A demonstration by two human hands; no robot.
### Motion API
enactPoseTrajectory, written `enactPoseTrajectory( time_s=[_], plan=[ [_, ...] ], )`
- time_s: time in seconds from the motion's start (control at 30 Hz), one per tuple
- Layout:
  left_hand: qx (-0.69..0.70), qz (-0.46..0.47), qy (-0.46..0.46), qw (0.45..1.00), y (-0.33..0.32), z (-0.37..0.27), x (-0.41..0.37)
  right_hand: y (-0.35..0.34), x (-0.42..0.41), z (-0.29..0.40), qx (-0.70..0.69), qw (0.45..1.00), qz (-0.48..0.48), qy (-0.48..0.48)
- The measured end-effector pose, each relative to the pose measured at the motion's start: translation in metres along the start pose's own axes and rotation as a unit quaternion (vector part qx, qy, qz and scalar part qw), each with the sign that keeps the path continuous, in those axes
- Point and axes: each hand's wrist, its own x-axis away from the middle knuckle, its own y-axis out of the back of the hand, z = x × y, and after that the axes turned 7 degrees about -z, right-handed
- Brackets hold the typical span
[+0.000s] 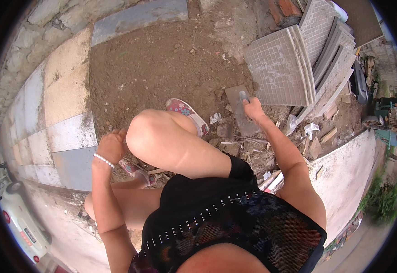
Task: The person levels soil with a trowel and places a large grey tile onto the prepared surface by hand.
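My right hand (254,110) grips the handle of a rectangular plastering trowel (248,125). Its flat grey blade rests on the ground beside a stack of grey paving tiles (277,68). Beside my bent knee is my left hand (111,146), fingers curled and a white bead bracelet at the wrist. Whether it holds anything is hidden. Just left of that hand lie a mottled white tile (72,131) and a blue-grey tile (77,167) of the laid paving. In front of me spreads bare brown soil (144,71), with my flowered shoe (186,111) at its near side.
More tiles (335,58) lean behind the stack at right. Crumpled plastic (311,129), wood scraps (328,134) and rubble litter the ground near my right arm. A long blue-grey slab (140,20) borders the soil by a stone wall (24,34). A white car (24,218) stands at lower left.
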Motion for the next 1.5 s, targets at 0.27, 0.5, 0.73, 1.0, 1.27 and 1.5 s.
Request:
enactPoseTrajectory(
  time_s=[0.27,0.5,0.73,1.0,1.27,1.5],
  plan=[
    [-0.025,0.014,-0.014,0.999,0.002,-0.024,-0.006,-0.048,-0.090,0.040,-0.007,0.994,-0.093,-0.050],
    [-0.007,-0.007,-0.008,1.000,0.005,-0.028,0.006,-0.073,-0.087,-0.036,0.046,0.969,-0.173,0.171],
    [-0.055,-0.031,0.034,0.997,0.018,-0.025,0.021,-0.068,-0.062,-0.034,0.003,0.935,-0.153,0.319],
    [-0.085,-0.124,-0.019,0.988,0.001,-0.045,0.046,-0.121,-0.074,0.055,0.042,0.906,0.069,0.415],
    [-0.069,-0.125,0.037,0.989,0.026,-0.045,0.069,-0.284,-0.007,0.262,0.124,0.818,0.183,0.531],
    [-0.083,-0.111,0.114,0.984,0.033,-0.021,0.074,-0.391,0.019,0.347,0.237,0.781,0.188,0.547]
  ],
)
